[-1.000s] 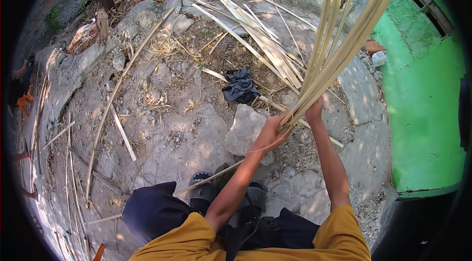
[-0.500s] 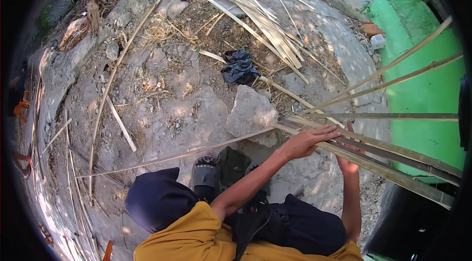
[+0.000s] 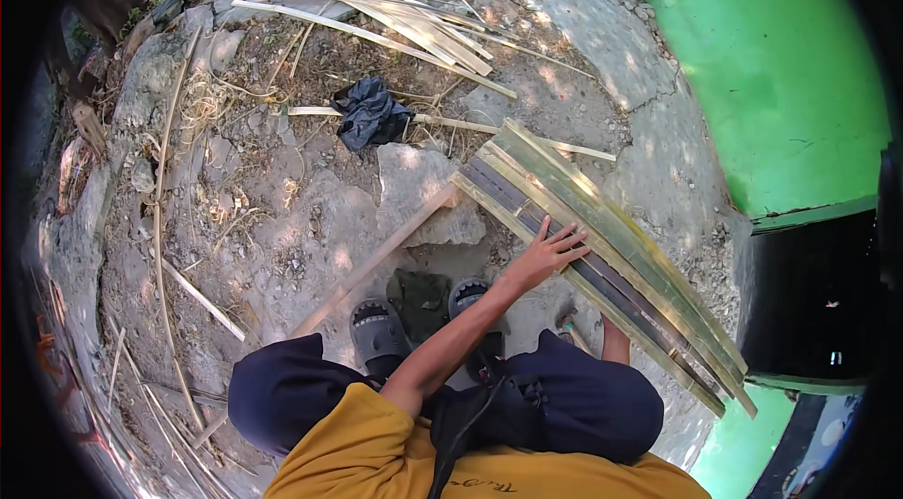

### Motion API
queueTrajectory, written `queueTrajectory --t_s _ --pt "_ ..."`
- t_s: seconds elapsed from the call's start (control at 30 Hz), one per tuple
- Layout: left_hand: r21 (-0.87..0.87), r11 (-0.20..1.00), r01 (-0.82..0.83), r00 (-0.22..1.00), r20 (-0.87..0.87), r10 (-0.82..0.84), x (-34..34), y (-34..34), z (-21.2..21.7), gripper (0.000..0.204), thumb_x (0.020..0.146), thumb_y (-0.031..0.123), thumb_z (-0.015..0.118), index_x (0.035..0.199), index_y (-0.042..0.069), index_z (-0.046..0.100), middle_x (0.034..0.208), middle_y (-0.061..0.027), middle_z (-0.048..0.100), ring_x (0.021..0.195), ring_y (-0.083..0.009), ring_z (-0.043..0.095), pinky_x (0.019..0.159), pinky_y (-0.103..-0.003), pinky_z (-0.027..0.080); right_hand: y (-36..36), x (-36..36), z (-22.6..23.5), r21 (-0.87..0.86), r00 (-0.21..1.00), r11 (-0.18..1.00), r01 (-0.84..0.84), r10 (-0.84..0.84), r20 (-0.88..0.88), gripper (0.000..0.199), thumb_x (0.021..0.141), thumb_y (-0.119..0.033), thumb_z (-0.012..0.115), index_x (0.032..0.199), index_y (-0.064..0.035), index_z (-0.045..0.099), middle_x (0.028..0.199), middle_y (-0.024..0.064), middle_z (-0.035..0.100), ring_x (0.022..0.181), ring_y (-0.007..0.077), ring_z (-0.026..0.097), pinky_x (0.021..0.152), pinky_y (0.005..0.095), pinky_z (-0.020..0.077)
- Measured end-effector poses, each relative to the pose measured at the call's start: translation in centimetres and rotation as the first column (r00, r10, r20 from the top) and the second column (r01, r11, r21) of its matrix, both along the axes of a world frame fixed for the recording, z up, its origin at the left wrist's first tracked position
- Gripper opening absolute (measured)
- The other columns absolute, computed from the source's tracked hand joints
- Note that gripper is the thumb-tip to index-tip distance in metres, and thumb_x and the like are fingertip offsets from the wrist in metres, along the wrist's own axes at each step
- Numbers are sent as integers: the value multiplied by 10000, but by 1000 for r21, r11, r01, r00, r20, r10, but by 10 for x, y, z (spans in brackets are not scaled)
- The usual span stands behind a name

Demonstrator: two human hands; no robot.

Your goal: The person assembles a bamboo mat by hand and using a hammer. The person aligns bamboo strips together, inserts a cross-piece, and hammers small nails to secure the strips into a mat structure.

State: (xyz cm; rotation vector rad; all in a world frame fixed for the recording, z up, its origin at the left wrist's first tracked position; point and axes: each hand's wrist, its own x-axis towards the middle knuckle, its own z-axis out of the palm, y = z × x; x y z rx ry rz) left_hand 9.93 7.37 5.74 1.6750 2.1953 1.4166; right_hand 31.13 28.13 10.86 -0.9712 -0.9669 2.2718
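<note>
Bamboo strips [image 3: 602, 245]: a bundle of long split lengths, green and yellow at the edges with darker faces between, lying side by side on the ground to the person's right. The bundle runs diagonally from beside a pale flat stone [image 3: 419, 193] down toward the lower right, alongside a bright green wall [image 3: 781, 66].

Left hand [image 3: 546, 253]: reaches across the body, fingers spread and flat, palm down, pressed on top of the bundle near its middle; not closed around anything.

Right hand: only the forearm [image 3: 614, 341] shows, rising behind the knee toward the underside of the bundle; the hand itself is hidden by the strips, so its grip cannot be told.

Single thin strip [image 3: 372, 264]: lies apart, slanting from the stone down toward the person's feet.

Sandals [image 3: 379, 330]: grey, on both feet, just below the stone.

Black rag [image 3: 370, 113]: crumpled on the dirt beyond the stone.

Loose strips [image 3: 395, 15]: a further scatter of pale split lengths at the far side of the ground, well apart from the bundle.

Clothing: dark trousers [image 3: 574, 400], mustard-yellow shirt [image 3: 376, 452].
</note>
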Motion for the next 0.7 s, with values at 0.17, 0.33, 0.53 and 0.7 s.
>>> queueTrajectory --t_s 0.17,0.33,0.53,0.7 --pt "-222 973 55 998 -19 -60 -8 -27 -27 647 901 4 618 1505 229 556 1672 3 393 1576 -275 299 1297 -652 152 4 -19 -71 -60 981 995 -80 89 174 543 1092 -356 502 1538 -55 424 1465 170 567 1360 337 554 1184 523 417" --pt "-312 950 -33 984 -174 -23 -42 -64 -27 626 939 60 582 1542 211 506 1702 -38 322 1569 -290 304 1277 -661 207 6 -77 -128 -116 919 951 -286 307 247 523 1088 -327 516 1523 -48 436 1437 166 589 1329 334 580 1164 513 442" --pt "-383 902 -198 943 -327 68 -85 -109 -36 703 950 109 587 1616 227 394 1706 -71 309 1575 -301 292 1246 -705 218 -6 -133 -167 -171 789 835 -524 551 271 499 1084 -291 533 1506 -39 451 1404 161 615 1291 330 611 1140 500 472" --pt "-518 836 -180 944 -329 -1 -91 -118 -41 682 971 174 588 1618 261 390 1716 -94 285 1582 -325 272 1247 -713 198 -20 -133 -184 -235 645 697 -677 716 267 480 1080 -262 547 1492 -31 463 1377 157 636 1260 327 637 1121 490 498"
